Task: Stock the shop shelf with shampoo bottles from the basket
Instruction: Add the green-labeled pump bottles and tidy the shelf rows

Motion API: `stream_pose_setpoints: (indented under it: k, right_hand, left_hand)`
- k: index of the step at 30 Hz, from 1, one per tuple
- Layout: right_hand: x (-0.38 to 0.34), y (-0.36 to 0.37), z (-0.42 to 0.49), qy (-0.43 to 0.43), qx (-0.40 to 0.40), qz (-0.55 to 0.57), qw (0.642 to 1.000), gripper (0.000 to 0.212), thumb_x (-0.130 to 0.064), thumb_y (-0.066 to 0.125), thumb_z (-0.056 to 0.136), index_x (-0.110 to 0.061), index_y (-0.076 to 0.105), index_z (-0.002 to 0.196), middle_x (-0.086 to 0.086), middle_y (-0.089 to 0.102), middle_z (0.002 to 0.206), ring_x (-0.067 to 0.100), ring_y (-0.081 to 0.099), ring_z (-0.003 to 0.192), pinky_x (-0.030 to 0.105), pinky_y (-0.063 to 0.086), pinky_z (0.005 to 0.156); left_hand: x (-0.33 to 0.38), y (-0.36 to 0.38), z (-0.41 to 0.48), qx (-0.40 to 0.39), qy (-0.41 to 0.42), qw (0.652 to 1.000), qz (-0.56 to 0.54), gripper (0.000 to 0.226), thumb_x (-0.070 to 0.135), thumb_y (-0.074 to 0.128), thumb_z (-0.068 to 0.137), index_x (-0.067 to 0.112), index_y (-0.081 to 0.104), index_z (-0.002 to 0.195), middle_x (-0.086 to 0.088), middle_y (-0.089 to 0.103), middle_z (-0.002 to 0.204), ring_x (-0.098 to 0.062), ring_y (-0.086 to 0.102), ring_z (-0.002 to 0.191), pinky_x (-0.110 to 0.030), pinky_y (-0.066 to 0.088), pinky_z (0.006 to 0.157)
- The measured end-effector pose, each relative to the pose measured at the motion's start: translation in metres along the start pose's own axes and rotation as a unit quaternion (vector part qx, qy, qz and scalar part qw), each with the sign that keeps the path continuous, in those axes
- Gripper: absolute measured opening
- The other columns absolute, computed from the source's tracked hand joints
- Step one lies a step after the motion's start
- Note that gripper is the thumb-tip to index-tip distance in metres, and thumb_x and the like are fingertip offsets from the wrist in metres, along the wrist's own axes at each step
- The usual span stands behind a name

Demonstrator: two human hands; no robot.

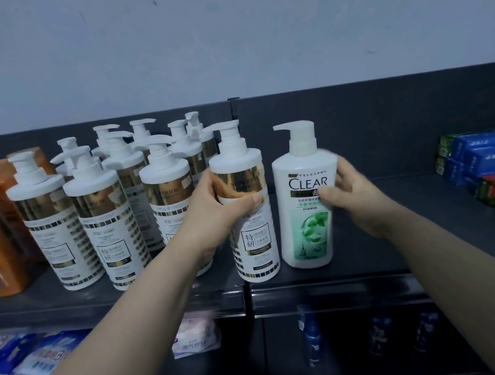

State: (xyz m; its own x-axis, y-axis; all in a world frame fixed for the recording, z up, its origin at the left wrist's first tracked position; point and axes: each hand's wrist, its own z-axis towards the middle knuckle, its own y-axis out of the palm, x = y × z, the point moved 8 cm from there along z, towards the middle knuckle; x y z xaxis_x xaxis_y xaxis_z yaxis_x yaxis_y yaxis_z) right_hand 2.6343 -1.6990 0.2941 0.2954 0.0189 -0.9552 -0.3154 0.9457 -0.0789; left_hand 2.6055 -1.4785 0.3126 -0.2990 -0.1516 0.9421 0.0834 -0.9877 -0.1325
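Gripping left hand (215, 215): wraps white gold-banded plastic pump bottle (254, 251), frame centre.
Right hand (358, 199): clasps white green-labelled plastic bottle (308, 232).
Dark shelf (410, 242): set bases flat, labels forward.

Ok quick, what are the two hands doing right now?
Left hand: closed, holding the white-and-gold pump bottle.
Right hand: closed, holding the Clear bottle.

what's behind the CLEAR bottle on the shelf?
Only the dark back panel shows above and beside the CLEAR bottle. The right hand curls round its right side; the spot directly behind is covered.
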Motion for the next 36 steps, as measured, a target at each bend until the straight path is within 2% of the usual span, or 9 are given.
stream_pose_setpoints:
  k: [2, 5, 8, 14, 17, 23, 27, 30, 36]
  right_hand:
    - [-0.032, -0.006, 0.005, -0.044, 0.025, -0.033, 0.998, 0.106, -0.057, 0.084, 0.052, -0.034, 0.031, 0.141, -0.002, 0.045, 0.146, 0.009, 0.045, 0.132, 0.032, 0.041, 0.106]
    - [-0.092, -0.003, 0.018, -0.121, 0.05, -0.154, 0.979, 0.094, -0.05, 0.074, 0.062, -0.036, 0.031, 0.144, -0.009, 0.04, 0.149, -0.001, 0.035, 0.136, 0.03, 0.028, 0.114]
    - [-0.142, 0.018, 0.035, -0.154, 0.029, -0.3, 0.941, 0.086, -0.045, 0.077, 0.072, -0.038, 0.032, 0.144, -0.013, 0.045, 0.143, -0.004, 0.037, 0.132, 0.025, 0.029, 0.108]
    - [-0.169, 0.07, 0.074, -0.083, -0.105, -0.452, 0.882, 0.072, -0.04, 0.079, 0.074, -0.027, 0.045, 0.136, -0.007, 0.06, 0.123, 0.01, 0.054, 0.116, 0.02, 0.038, 0.086]
    - [-0.165, 0.082, 0.085, -0.061, -0.155, -0.433, 0.886, 0.051, -0.03, 0.081, 0.073, -0.022, 0.059, 0.119, -0.005, 0.068, 0.114, 0.012, 0.063, 0.106, 0.027, 0.047, 0.094]
    - [-0.174, 0.078, 0.104, -0.09, -0.134, -0.315, 0.935, 0.031, -0.013, 0.08, 0.072, -0.02, 0.066, 0.098, -0.001, 0.072, 0.101, 0.015, 0.067, 0.097, 0.033, 0.051, 0.095]
    - [-0.18, 0.056, 0.12, -0.082, -0.083, -0.284, 0.952, 0.028, -0.015, 0.079, 0.073, -0.02, 0.067, 0.098, -0.001, 0.073, 0.101, 0.015, 0.068, 0.097, 0.038, 0.05, 0.097]
    - [-0.18, 0.041, 0.134, -0.065, -0.047, -0.297, 0.951, 0.033, -0.018, 0.079, 0.074, -0.017, 0.066, 0.104, 0.002, 0.071, 0.106, 0.018, 0.066, 0.1, 0.04, 0.052, 0.092]
    - [-0.151, 0.03, 0.163, -0.031, -0.027, -0.308, 0.95, 0.043, -0.012, 0.081, 0.071, -0.01, 0.064, 0.111, 0.005, 0.07, 0.105, 0.014, 0.067, 0.084, 0.026, 0.052, 0.069]
  left_hand:
    - [0.004, 0.0, 0.003, 0.003, 0.007, 1.0, 0.001, 0.041, 0.011, 0.083, 0.07, 0.021, 0.05, 0.091, -0.004, 0.066, 0.09, -0.02, 0.069, 0.088, -0.032, 0.055, 0.073]
    - [0.014, 0.0, 0.009, 0.012, 0.025, 1.0, 0.008, 0.042, 0.013, 0.084, 0.069, 0.02, 0.048, 0.088, -0.001, 0.063, 0.083, -0.019, 0.067, 0.085, -0.031, 0.054, 0.072]
    - [0.027, -0.006, 0.019, 0.024, 0.037, 0.999, 0.003, 0.053, 0.025, 0.089, 0.06, 0.023, 0.047, 0.093, -0.01, 0.068, 0.097, -0.025, 0.069, 0.094, -0.039, 0.056, 0.08]
    - [0.058, -0.006, 0.029, 0.035, 0.067, 0.997, 0.021, 0.054, 0.021, 0.086, 0.063, 0.024, 0.049, 0.101, 0.008, 0.062, 0.089, -0.013, 0.065, 0.086, -0.033, 0.053, 0.08]
    - [0.067, -0.003, 0.03, 0.041, 0.069, 0.996, 0.027, 0.07, 0.033, 0.085, 0.054, 0.019, 0.05, 0.114, 0.002, 0.067, 0.104, -0.014, 0.068, 0.094, -0.034, 0.056, 0.084]
    - [0.089, -0.006, 0.035, 0.065, 0.078, 0.994, 0.052, 0.065, 0.029, 0.085, 0.069, 0.018, 0.047, 0.121, 0.005, 0.064, 0.104, -0.012, 0.064, 0.095, -0.029, 0.053, 0.081]
    - [0.113, -0.018, 0.031, 0.036, 0.078, 0.987, 0.136, 0.092, 0.036, 0.076, 0.08, 0.023, 0.02, 0.152, 0.001, 0.05, 0.142, -0.012, 0.054, 0.121, -0.037, 0.047, 0.1]
    - [0.143, -0.041, 0.029, 0.062, 0.112, 0.967, 0.219, 0.073, 0.036, 0.067, 0.088, 0.024, 0.03, 0.149, 0.003, 0.047, 0.143, -0.011, 0.051, 0.123, -0.032, 0.047, 0.098]
    - [0.164, -0.081, 0.065, 0.056, 0.101, 0.913, 0.392, 0.051, 0.031, 0.061, 0.093, 0.021, 0.045, 0.141, 0.002, 0.055, 0.134, -0.013, 0.055, 0.117, -0.029, 0.047, 0.084]
